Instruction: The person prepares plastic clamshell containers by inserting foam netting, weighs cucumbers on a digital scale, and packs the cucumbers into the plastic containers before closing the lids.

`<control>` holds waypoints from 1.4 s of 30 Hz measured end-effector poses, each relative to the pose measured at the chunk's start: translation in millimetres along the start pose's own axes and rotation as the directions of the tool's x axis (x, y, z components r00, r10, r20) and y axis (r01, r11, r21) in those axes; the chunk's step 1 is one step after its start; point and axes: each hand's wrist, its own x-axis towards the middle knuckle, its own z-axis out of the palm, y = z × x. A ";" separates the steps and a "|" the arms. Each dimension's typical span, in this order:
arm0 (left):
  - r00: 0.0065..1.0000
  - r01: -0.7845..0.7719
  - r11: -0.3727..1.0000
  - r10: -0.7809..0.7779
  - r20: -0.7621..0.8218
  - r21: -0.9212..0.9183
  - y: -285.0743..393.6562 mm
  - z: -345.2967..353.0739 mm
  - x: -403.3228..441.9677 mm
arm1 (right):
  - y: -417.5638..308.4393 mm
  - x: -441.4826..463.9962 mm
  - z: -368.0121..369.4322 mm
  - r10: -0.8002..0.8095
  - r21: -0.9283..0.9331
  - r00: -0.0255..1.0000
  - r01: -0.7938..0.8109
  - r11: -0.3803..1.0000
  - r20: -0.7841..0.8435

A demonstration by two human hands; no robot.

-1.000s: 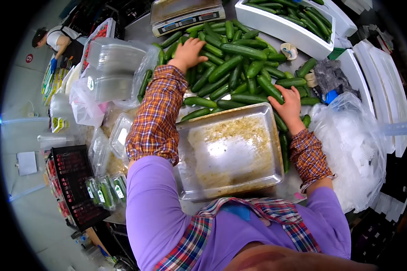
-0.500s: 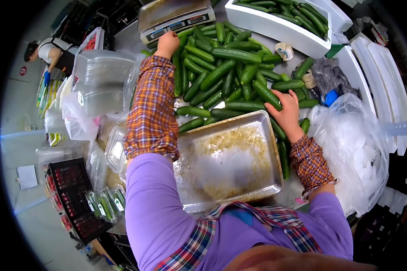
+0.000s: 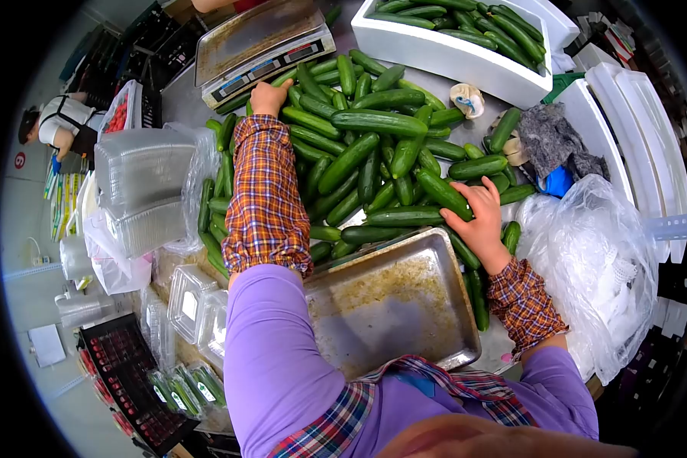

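Observation:
A large heap of green cucumbers (image 3: pixel 370 153) lies in front of me. My left hand (image 3: pixel 269 98) is at the heap's far left, just below the weighing scale (image 3: pixel 267 69). Its fingers are bent down over a cucumber (image 3: pixel 285 77) and partly hidden. My right hand (image 3: pixel 477 223) is at the near right of the heap, thumb and fingers around the end of a cucumber (image 3: pixel 444 192) that still rests on the others. Close to me, a stained metal tray (image 3: pixel 393 305) sits at the heap's near edge, partly covered by my left sleeve.
A white foam box (image 3: pixel 443 53) of cucumbers stands at the back. To the right are a clear plastic bag (image 3: pixel 599 275) and a grey cloth (image 3: pixel 553 137). Stacked clear containers (image 3: pixel 145 175) and packed cucumbers (image 3: pixel 187 389) are leftward. A person (image 3: pixel 65 122) stands beyond.
My view has shifted, showing more cucumbers left of my left sleeve. Both hands stay at about the same spots on the heap. Part of another person's arm now shows behind the scale.

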 end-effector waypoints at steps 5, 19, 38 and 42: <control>0.988 -0.036 0.990 0.015 0.155 0.136 6.4 -4.8 -0.6 | -0.3 -1.6 1.9 0.001 -0.007 1.000 -0.001 1.000 -0.020; 0.943 0.080 0.907 0.066 0.328 -0.414 -18.8 16.8 8.4 | -1.4 -0.9 1.2 0.003 -0.002 1.000 -0.003 1.000 -0.012; 0.896 0.101 0.802 0.184 0.404 -0.589 30.0 -198.4 -160.2 | 2.6 -5.4 -0.7 -0.020 0.004 0.998 0.021 1.000 -0.064; 0.772 0.358 0.468 0.338 0.538 -0.808 24.7 -223.3 -249.3 | 5.8 1.3 3.5 0.020 0.005 1.000 -0.020 1.000 -0.007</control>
